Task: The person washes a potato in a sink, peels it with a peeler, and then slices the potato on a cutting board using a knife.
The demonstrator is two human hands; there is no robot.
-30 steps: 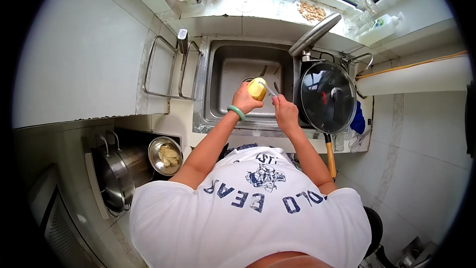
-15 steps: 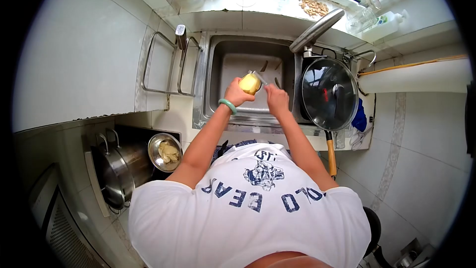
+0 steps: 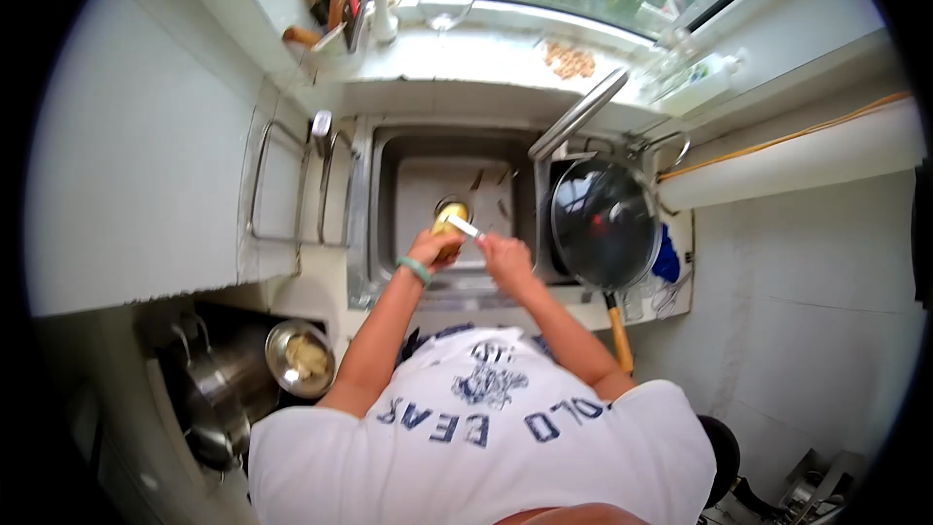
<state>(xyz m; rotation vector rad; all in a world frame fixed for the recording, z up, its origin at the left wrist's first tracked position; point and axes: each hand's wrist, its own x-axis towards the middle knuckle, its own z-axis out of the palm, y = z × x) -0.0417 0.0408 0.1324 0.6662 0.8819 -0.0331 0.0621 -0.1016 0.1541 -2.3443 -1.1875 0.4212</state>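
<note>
While left hand (image 3: 433,247) grasps rounded yellow potato (image 3: 445,224) over near side of square steel sink (image 3: 428,173), right hand (image 3: 507,261) clenches slim pale tool (image 3: 465,227) against it.

Both bare forearms reach forward from the body and slant inward, the left forearm (image 3: 377,340) angling to the right and the right forearm (image 3: 569,328) to the left. The left hand (image 3: 434,250) is curled in a grip. The right hand (image 3: 507,261) is bent into a loose fist, back upward. The two hands are near each other, with a small gap between them.
</note>
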